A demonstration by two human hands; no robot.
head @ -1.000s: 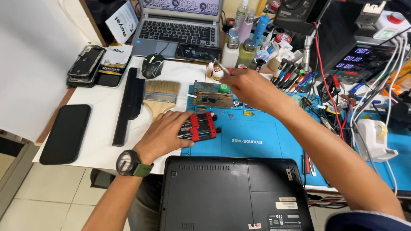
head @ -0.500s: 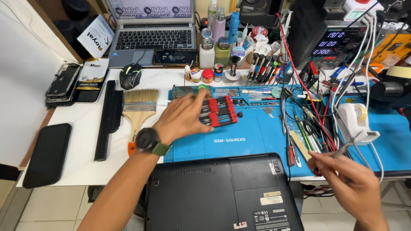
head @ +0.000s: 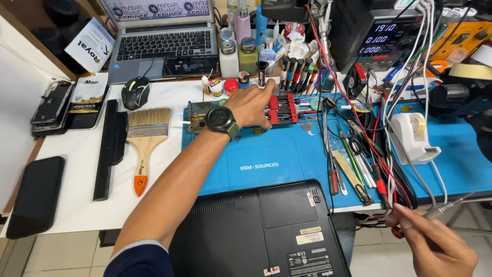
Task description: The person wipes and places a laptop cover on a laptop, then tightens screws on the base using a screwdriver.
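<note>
My left hand [head: 252, 105], a dark watch on its wrist, rests on a red and black clamp holder [head: 283, 109] at the back of the blue work mat [head: 261, 164], fingers curled over its left end. My right hand [head: 435, 246] is low at the right, past the table's front edge, pinching a thin silver tool [head: 451, 204] that points up and right. A black laptop [head: 261, 231] lies upside down at the front edge, between my arms, touched by neither hand.
A wide paintbrush [head: 145, 141], a long black bar [head: 109, 149], a mouse [head: 135, 92] and an open laptop [head: 163, 43] sit at the left and back. Screwdrivers, tweezers and tangled cables [head: 359, 159] crowd the mat's right. A tape dispenser [head: 414, 136] and a power supply [head: 382, 36] stand behind.
My left hand has pushed the red clamp holder back and to the right across the mat. My right hand left the back of the mat and dropped to the lower right with the thin tool.
</note>
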